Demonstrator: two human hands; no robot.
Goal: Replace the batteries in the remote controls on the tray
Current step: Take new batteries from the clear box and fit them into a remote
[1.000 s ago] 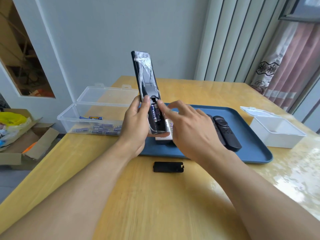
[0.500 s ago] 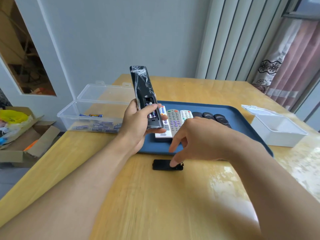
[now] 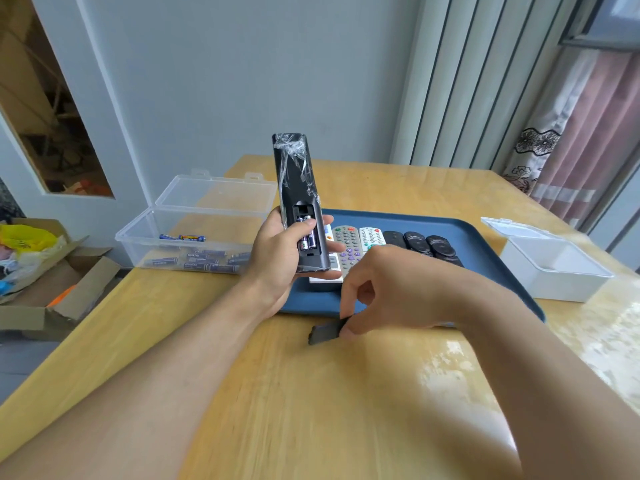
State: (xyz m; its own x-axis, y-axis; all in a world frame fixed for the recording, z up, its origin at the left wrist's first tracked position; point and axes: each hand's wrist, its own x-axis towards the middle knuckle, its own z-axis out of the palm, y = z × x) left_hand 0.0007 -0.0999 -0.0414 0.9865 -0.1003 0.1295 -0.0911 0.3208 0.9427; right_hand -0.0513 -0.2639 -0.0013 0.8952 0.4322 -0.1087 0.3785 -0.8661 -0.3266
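Left hand (image 3: pixel 277 258) grips the black remote (image 3: pixel 300 202) upright at frame centre, two batteries (image 3: pixel 307 237) showing — compartment faces up for the cover. Right hand (image 3: pixel 391 289) pinches the battery cover (image 3: pixel 325 332) off the surface, just below the tray (image 3: pixel 485 244) — likely refit next.

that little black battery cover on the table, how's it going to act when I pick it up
The battery cover looks thin and flat, so it is probably light and stiff. It lies low on the smooth table, so a fingertip pinch by the right hand at one end, as now, likely works best. Its smooth plastic may slip.
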